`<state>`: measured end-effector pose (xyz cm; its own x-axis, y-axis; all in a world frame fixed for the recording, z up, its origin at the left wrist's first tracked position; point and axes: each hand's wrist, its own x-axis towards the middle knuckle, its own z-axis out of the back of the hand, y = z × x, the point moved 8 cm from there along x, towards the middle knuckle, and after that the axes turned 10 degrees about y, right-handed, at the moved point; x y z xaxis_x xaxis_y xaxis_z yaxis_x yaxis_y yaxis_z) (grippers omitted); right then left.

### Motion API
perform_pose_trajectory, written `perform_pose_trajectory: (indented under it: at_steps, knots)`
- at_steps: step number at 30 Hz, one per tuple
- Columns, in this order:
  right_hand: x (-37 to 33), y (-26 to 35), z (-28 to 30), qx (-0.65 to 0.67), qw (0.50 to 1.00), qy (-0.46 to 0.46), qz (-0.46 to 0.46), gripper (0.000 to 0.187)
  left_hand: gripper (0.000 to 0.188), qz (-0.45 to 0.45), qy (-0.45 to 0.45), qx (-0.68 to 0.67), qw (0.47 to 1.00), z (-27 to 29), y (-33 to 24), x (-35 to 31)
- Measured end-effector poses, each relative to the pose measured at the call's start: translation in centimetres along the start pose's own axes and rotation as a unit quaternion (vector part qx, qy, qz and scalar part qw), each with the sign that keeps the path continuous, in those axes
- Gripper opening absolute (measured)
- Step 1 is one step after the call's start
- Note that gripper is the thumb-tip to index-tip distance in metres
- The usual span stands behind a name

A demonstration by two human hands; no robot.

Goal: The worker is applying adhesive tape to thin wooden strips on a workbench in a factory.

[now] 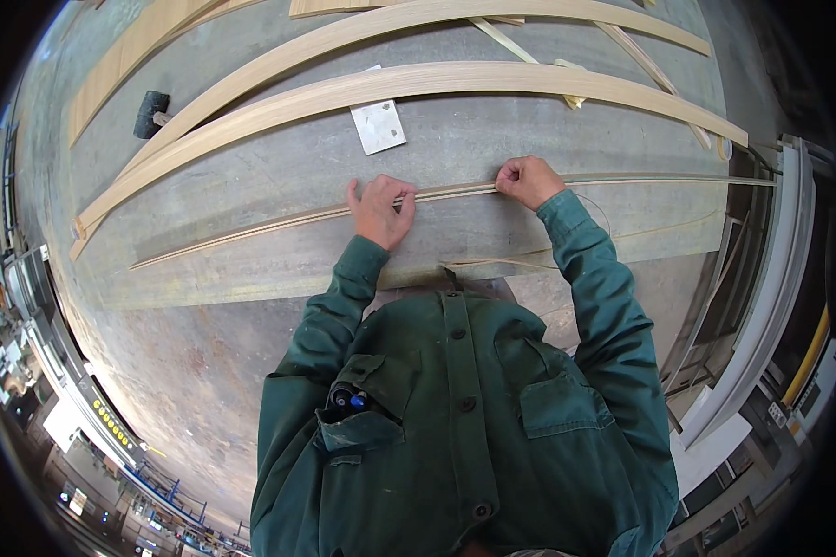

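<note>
A bundle of long thin wooden strips (456, 192) lies across the near part of the grey tabletop, running from the left out past the right edge. My left hand (379, 213) rests over the strips near the middle, thumb and fingers closed about them. Farther right, my right hand (529, 183) pinches the same strips between thumb and curled fingers. Beyond the hands lies a small light metal plate (379, 128), partly beneath a wide, pale wooden board (418, 82).
Another long board (362, 30) lies farther back. A dark cylindrical mallet head (151, 114) is at the far left. Yellowish scraps (574, 100) sit by the boards. A thin loose strip (492, 263) lies along the front edge of the table (186, 292). Metal machinery (771, 278) stands at the right.
</note>
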<state>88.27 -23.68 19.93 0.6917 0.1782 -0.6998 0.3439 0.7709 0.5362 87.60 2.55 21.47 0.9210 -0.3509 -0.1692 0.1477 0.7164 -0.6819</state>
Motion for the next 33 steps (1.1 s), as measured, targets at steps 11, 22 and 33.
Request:
perform_pose_trajectory:
  at_steps: [11, 22, 33]
  knots:
    - [0.1, -0.2, 0.1, -0.008, 1.000, -0.003, -0.010, 0.016, 0.017, -0.129, -0.004, -0.020, 0.991, -2.0, -3.8, 1.0]
    - [0.0, -0.1, 0.1, -0.026, 1.000, -0.006, -0.002, 0.016, 0.027, -0.150, -0.005, -0.005, 0.989, -1.8, -2.8, 0.7]
    - [0.0, -0.1, 0.0, -0.014, 1.000, -0.004, 0.003, 0.015, 0.023, -0.176, -0.017, -0.037, 0.984, -1.5, -2.4, 0.7]
